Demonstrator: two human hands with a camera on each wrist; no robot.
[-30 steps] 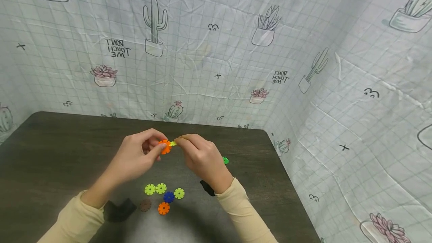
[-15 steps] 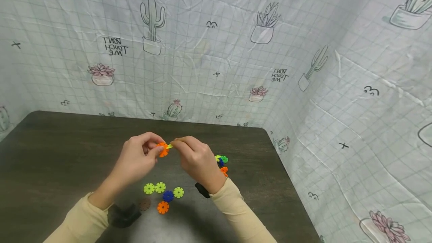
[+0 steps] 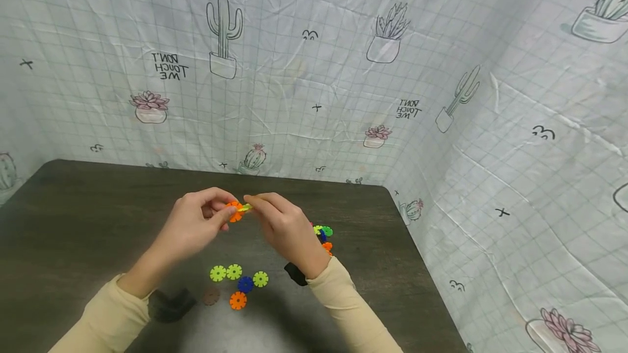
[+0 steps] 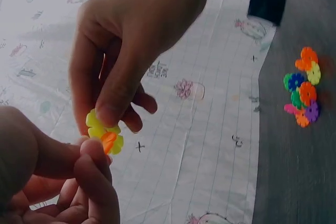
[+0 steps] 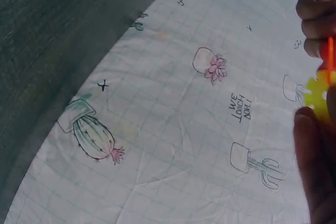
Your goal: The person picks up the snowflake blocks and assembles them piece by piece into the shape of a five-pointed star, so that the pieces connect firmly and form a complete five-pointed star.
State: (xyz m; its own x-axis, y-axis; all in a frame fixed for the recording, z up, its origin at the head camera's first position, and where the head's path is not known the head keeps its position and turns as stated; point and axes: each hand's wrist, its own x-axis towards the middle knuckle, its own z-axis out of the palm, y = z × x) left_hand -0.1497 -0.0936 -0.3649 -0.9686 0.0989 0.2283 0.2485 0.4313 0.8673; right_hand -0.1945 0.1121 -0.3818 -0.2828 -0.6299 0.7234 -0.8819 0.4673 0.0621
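Note:
Above the table, the left hand (image 3: 193, 225) pinches an orange notched disc (image 3: 235, 212) between thumb and fingers. The right hand (image 3: 289, 227) holds a yellow-green disc (image 3: 245, 208) by its edge, turned nearly edge-on in the head view. Both discs meet crosswise; in the left wrist view the orange disc (image 4: 108, 141) stands across the face of the yellow disc (image 4: 94, 124). Whether their notches are fully engaged I cannot tell. In the right wrist view the yellow disc (image 5: 315, 98) and the thin orange edge (image 5: 331, 59) show at the right border.
On the dark table (image 3: 98, 217) lie yellow-green discs (image 3: 234, 272), a blue disc (image 3: 246, 284), an orange disc (image 3: 238, 300) and a brown disc (image 3: 211, 295). A multicoloured cluster of discs (image 4: 304, 93) sits to the right, partly behind the right forearm in the head view. Patterned cloth (image 3: 294, 86) hangs behind.
Both hands have shifted slightly left with the discs, which now overlap more in the head view. More of the multicoloured cluster shows beside the right forearm than one second ago.

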